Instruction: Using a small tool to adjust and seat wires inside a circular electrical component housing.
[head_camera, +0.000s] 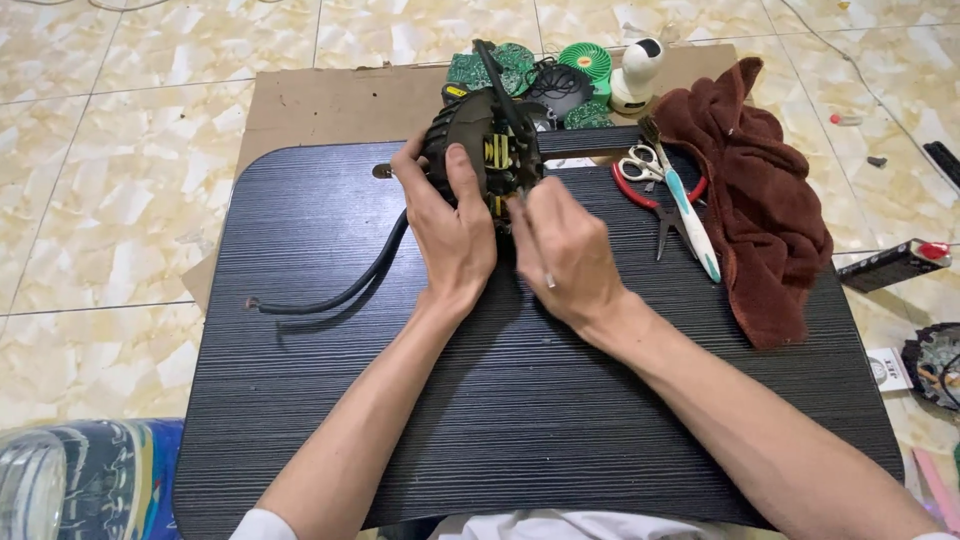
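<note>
A: Left to right, quick. What's far left?

B: Black cable (330, 295) trailing off the device toward the left edge of the dark ribbed table (300, 400). Its long axis runs lower-left to upper-right, back into the unit.

A: Left hand?

B: Left hand (450, 225) wrapped around the dark motor-like device (485, 150), thumb on the near face, fingers clamped over the left side. It holds the unit tilted up off the table.

A: And the right?

B: Right hand (565, 250) just right of and below the device, fingers pinched together on a thin metal tool (535, 245). The tool's axis points up and left, tip at the yellow part inside the housing. Exact contact point: can't tell.

A: Which hand's nearer?

B: Left is on it; right reaches it only through the tool.

A: Further right?

B: Scissors (640, 165), red-handled pliers (660, 210), toothbrush (690, 215), then a brown towel (760, 220). Green circuit boards (500, 65) and a small green fan (585, 60) lie behind the device.
</note>
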